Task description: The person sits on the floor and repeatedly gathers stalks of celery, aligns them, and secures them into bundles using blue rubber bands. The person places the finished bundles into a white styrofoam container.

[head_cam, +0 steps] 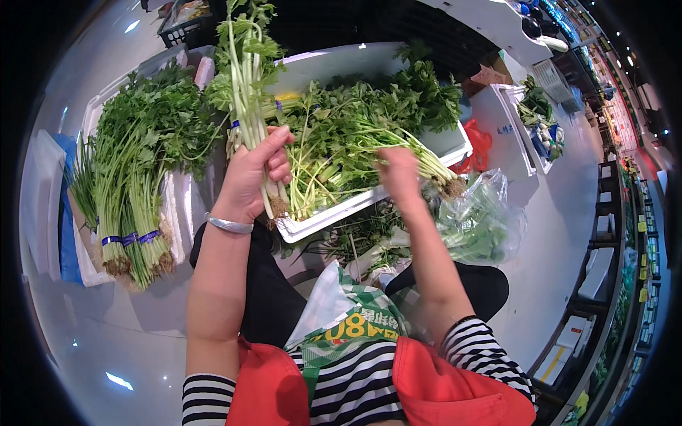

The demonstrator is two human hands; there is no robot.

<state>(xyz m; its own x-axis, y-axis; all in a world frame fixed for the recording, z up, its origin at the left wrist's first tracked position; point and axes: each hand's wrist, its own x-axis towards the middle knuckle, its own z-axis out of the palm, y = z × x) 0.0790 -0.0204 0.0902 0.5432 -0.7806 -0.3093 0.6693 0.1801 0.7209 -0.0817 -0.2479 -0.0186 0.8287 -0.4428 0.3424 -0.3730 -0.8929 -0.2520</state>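
My left hand grips a celery bunch by its lower stalks, leaves up and roots below the fist. A blue band shows on stalks beside it. My right hand, blurred, is over the near rim of a white foam box; whether it holds anything is unclear. Just beyond it, loose celery stalks lie across the box's right end, their roots past the rim. Leafy celery and yellowish stems fill much of the box.
To the left, banded celery bunches rest on foam boxes. A clear plastic bag of greens and a red plastic bag are at right. Trimmed greens lie below the box. Farther right stands another foam box, near produce shelving.
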